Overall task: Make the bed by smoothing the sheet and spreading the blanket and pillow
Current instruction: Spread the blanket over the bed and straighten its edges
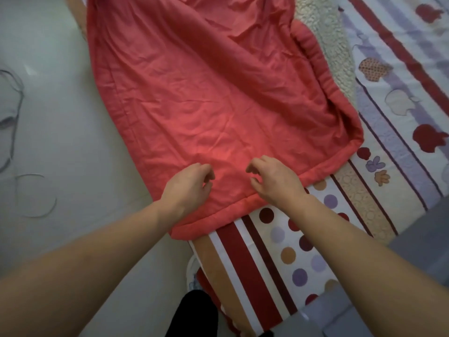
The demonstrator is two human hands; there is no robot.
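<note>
— Looking at your hands: what have they got?
— Your left hand (192,183) and right hand (273,182) both sit over the near hem of the red blanket (206,93), fingers loosely curled, no cloth visibly pinched in either.
— And the blanket?
— It lies wrinkled along the bed's left side, over the striped, dotted sheet (267,251), with cream fleece (328,45) beside its far right edge.

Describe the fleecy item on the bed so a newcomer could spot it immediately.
Start at the big red blanket spread over the bed. Along its upper right edge lies the cream fleecy fabric. Its plain, nubbly pile differs from the smooth, patterned sheet beside it.
</note>
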